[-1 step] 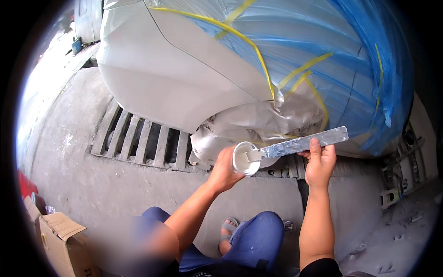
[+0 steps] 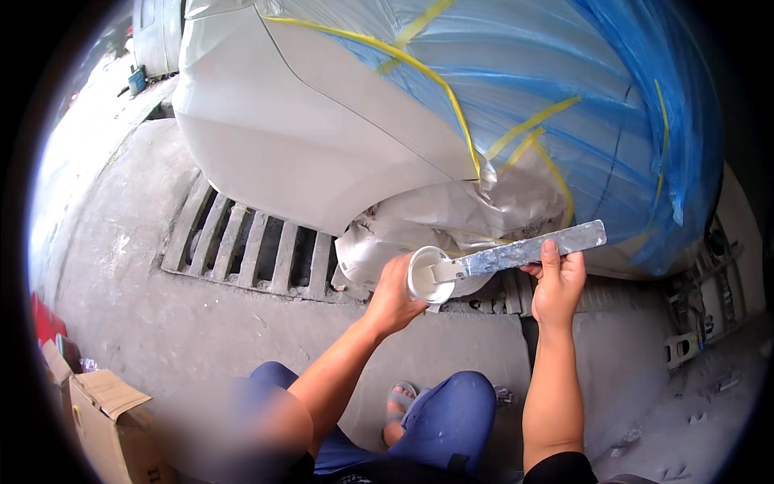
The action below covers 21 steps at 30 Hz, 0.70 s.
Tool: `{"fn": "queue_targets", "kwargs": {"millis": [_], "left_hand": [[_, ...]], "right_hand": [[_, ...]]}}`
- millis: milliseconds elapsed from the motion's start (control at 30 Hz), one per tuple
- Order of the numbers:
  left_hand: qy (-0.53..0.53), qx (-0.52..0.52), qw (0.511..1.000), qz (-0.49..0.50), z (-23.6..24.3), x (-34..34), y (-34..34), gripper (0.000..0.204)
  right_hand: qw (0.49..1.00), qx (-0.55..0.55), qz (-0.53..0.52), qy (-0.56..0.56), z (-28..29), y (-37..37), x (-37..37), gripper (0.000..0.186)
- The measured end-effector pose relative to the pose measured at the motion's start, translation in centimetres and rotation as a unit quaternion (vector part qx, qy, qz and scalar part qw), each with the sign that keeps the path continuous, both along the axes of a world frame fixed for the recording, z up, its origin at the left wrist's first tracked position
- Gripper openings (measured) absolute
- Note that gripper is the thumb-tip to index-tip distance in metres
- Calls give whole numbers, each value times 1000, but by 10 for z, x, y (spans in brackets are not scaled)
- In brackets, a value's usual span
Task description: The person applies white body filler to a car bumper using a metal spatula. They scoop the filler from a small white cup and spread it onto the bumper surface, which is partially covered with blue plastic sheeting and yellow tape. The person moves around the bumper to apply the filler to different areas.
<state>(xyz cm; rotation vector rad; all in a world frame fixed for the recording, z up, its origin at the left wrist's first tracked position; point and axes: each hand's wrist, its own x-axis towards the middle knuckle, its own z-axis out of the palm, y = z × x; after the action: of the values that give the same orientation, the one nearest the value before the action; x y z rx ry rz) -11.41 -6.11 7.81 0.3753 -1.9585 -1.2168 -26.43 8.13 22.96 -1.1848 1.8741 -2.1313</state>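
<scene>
My left hand (image 2: pixel 392 295) is wrapped round the side of a white cup (image 2: pixel 416 284), tilted so its mouth faces me; whitish paint shows inside. In my right hand (image 2: pixel 556 292) is a long flat stir stick (image 2: pixel 516 252), coated with grey and bluish dried paint. My thumb lies on its face, with the fingers behind. The stick slants down to the left, and its pale, wet-looking end is inside the cup. Behind both hands stands a car with a pale body panel (image 2: pixel 322 129) and a wheel area wrapped in crumpled covering (image 2: pixel 459 211).
Blue plastic sheeting (image 2: pixel 580 153) covers the car's right part, held with yellow tape (image 2: pixel 419 63). A slotted floor grate (image 2: pixel 251 246) lies below the panel. An opened cardboard box (image 2: pixel 105 423) stands at lower left. Car parts (image 2: pixel 700 319) lie at the right. My knees are bent below.
The whole view has shifted very slightly. Both hands, the cup and the stir stick keep practically the same positions.
</scene>
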Motion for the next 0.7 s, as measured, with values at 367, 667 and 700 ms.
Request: {"fn": "queue_targets", "kwargs": {"millis": [367, 667, 700], "left_hand": [[18, -28, 996, 86, 45, -17, -34, 74], [15, -15, 991, 131, 49, -22, -49, 73], [13, -18, 991, 134, 50, -21, -52, 73]], "right_hand": [[997, -66, 31, -34, 44, -28, -37, 22], [998, -28, 16, -62, 45, -65, -33, 27], [996, -35, 6, -77, 46, -64, -38, 27]]}}
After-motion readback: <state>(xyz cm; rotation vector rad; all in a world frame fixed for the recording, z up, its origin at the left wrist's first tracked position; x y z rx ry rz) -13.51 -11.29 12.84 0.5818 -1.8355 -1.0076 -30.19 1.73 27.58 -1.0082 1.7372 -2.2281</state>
